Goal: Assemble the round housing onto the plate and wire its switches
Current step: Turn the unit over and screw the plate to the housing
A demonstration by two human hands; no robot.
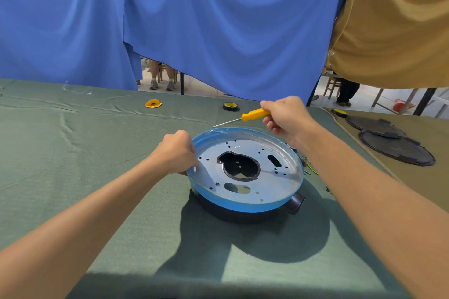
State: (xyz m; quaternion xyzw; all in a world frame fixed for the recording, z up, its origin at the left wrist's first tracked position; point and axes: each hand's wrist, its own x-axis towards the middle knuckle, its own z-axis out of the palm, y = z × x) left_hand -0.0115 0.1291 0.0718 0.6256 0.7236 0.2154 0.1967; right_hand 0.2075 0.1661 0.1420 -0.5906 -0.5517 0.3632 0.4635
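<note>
Bare forearms (85,221) reach in, left hand (177,153) apparently gripping the plate (243,150) rim to steady it over the housing (243,216), right hand (289,119) pinching a screwdriver (255,114), poised for fastening.

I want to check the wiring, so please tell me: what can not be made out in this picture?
Head view:
Wires mostly hidden behind the right forearm.
Black housing interior covered by the plate.
Left hand fingertips hidden under the plate rim.
Screwdriver handle end inside the right hand.
</note>
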